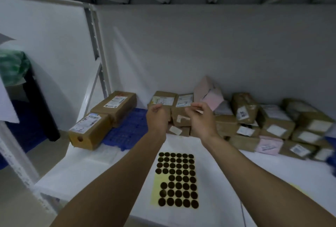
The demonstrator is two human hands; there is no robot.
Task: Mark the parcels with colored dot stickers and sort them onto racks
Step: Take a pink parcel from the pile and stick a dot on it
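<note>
Reaching in from the bottom, the left forearm [112,181] and the right forearm [254,172] are stretching out over the white shelf [87,172]. Between them, near the shelf's front edge, a sticker sheet [177,177] of dark dots on yellow backing is lying flat, showing bare gaps on its left side. Farther on, the left hand [158,117] and right hand [201,117] are hovering side by side, apart, each with fingers curled and fingertips drawn together; blur is hiding whether either is pinching anything. Behind them, brown parcels [272,121] with white labels are piling along the back edge toward the right corner, pink parcels [209,92] among them. Two long cartons [112,106] are resting on a blue mat [127,132] at the back left corner.
</note>
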